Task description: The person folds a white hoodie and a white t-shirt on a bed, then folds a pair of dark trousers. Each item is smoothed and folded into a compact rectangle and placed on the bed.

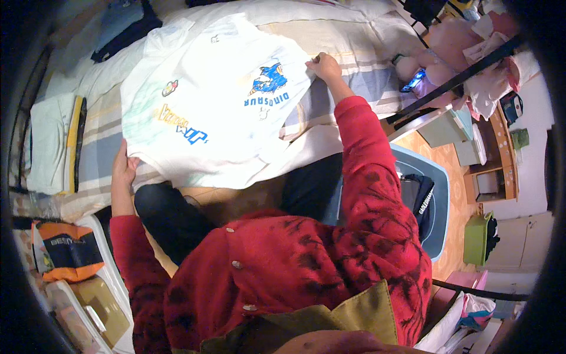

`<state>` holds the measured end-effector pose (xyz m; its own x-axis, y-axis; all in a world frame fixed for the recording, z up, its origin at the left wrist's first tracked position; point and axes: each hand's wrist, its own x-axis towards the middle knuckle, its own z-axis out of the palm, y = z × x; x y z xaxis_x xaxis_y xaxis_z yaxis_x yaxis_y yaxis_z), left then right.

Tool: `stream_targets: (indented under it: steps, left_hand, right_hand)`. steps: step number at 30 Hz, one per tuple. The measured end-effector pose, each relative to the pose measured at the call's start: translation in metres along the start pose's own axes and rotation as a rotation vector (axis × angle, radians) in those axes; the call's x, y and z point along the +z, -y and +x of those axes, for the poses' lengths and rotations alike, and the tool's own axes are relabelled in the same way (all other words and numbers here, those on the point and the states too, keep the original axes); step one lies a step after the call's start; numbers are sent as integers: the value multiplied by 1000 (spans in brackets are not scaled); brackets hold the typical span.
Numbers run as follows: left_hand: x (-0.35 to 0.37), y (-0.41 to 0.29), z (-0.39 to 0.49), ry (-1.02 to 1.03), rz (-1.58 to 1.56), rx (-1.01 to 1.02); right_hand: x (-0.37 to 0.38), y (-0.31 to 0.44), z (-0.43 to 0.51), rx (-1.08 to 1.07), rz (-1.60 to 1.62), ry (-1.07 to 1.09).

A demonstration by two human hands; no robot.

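A white long-sleeved shirt [212, 79] with printed cartoon pictures and lettering is spread over the edge of a bed, its near part hanging above my lap. My right hand [326, 67] pinches the shirt's far right edge between thumb and fingers. At the near left, my left hand [124, 166] holds the shirt's edge, the thumb on the near side and the fingers partly hidden. Beneath the cloth lies a striped bedsheet [99, 152] in beige, blue and white.
Folded clothes [53, 141] lie on the bed's left. A blue plastic tub [437, 212] with dark clothing stands at my right. A lit phone [414, 80] rests by pink plush things [451, 48] beyond a black bed pole [460, 79]. An orange-and-black bag [73, 250] is at the left.
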<state>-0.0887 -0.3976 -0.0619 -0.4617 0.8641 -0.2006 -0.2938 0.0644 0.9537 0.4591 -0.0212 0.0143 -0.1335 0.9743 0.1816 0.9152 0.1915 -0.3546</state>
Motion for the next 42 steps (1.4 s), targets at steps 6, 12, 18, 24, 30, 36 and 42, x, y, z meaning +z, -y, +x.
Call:
stream_targets:
  steps: [6, 12, 18, 24, 30, 36, 42]
  left_hand:
    - [8, -2, -4, -136, -271, -131]
    - [11, -4, -15, -138, -76, -29]
    - [14, -6, -18, -238, -48, -2]
    - [-1, -7, -14, -179, 29, -60]
    - [-13, -5, -4, -245, -161, -227]
    - [-9, -8, -5, -222, -130, -194]
    - [4, -13, -13, -180, -95, -116]
  right_hand:
    - [-2, -27, 28, 81, 95, 117]
    - [5, -66, 26, -15, 233, 39]
    - [-40, -184, 1, 426, 349, -440]
    - [-84, -293, -14, 536, 169, -852]
    - [-93, -323, 20, 649, 464, -792]
    - [-101, -343, 46, 573, 501, -857]
    - [-120, -298, 40, 80, 759, -1265]
